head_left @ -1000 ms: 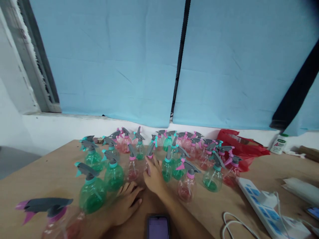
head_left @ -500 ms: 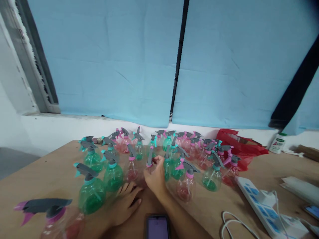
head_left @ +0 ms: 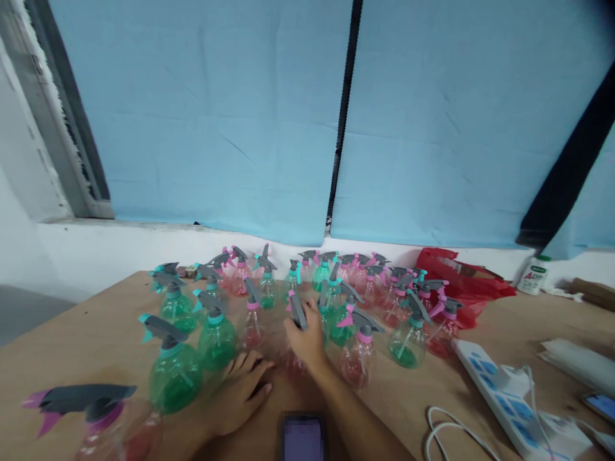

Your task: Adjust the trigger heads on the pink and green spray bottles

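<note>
In the head view, my right hand is wrapped round the neck of a pink spray bottle, just under its grey head. Part of that bottle is hidden by the hand, and its pink nozzle points away from me. My left hand lies on the table with its fingers spread, holding nothing. Beside it, to the left, stand a green spray bottle and another green spray bottle. A pink spray bottle stands right of my right wrist, and a pink spray bottle stands beyond my left fingertips.
Several more green and pink bottles fill the back of the wooden table. A pink bottle is near left. A phone lies at the front. On the right are a power strip, white cable, red bag and white bottle.
The held spray bottle has come slightly toward me, and its head has turned and tilted, with more of the grey top showing. My left hand has stayed in place.
</note>
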A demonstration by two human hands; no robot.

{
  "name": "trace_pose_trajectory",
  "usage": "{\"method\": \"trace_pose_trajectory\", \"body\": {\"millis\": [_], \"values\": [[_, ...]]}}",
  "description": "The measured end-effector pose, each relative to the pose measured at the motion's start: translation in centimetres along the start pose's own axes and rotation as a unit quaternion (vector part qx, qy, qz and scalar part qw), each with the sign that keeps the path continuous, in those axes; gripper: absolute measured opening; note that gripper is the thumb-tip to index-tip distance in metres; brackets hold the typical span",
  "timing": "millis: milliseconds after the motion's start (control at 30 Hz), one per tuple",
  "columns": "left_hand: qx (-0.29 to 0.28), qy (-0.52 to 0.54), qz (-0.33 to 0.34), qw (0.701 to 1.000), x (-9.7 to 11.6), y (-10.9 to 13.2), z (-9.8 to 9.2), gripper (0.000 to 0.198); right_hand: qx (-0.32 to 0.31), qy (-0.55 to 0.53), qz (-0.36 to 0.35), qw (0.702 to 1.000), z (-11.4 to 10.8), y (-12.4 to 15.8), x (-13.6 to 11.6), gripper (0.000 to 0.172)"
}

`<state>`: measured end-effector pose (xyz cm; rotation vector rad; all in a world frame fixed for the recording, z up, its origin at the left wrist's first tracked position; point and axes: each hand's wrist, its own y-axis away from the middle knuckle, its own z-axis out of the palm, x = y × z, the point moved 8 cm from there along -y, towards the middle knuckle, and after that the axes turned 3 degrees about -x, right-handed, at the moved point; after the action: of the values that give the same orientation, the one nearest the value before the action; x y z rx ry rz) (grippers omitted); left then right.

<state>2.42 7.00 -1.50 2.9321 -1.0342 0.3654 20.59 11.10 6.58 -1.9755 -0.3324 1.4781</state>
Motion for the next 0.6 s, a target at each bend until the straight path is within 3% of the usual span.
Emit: {"method": "trace_pose_trajectory", "body": {"millis": [100, 267, 333, 467, 600], "values": [[-0.009, 0.001, -0.005, 1.0, 0.2, 0.1, -0.2, 0.043, -0.096, -0.102, 0.022, 0.99, 0.7, -0.7, -0.2, 0.025], [0.004, 0.005, 0.005, 1.0, 0.4, 0.1, -0.6, 0.042, -0.291, -0.26, 0.115, 0.914, 2.5, 0.0, -1.1, 0.033], [0.006, 0.007, 0.005, 1.0, 0.4, 0.1, -0.7, 0.042, -0.305, -0.272, 0.13, 0.904, 2.4, 0.2, -1.3, 0.031], [0.005, 0.009, 0.008, 1.0, 0.5, 0.0, -0.6, 0.041, -0.251, -0.286, 0.164, 0.91, 1.7, 0.2, -0.6, 0.018], [0.009, 0.013, 0.011, 1.0, 0.4, 0.0, -0.4, 0.042, -0.254, -0.284, 0.161, 0.91, 1.7, 0.3, -0.8, 0.014]]}}
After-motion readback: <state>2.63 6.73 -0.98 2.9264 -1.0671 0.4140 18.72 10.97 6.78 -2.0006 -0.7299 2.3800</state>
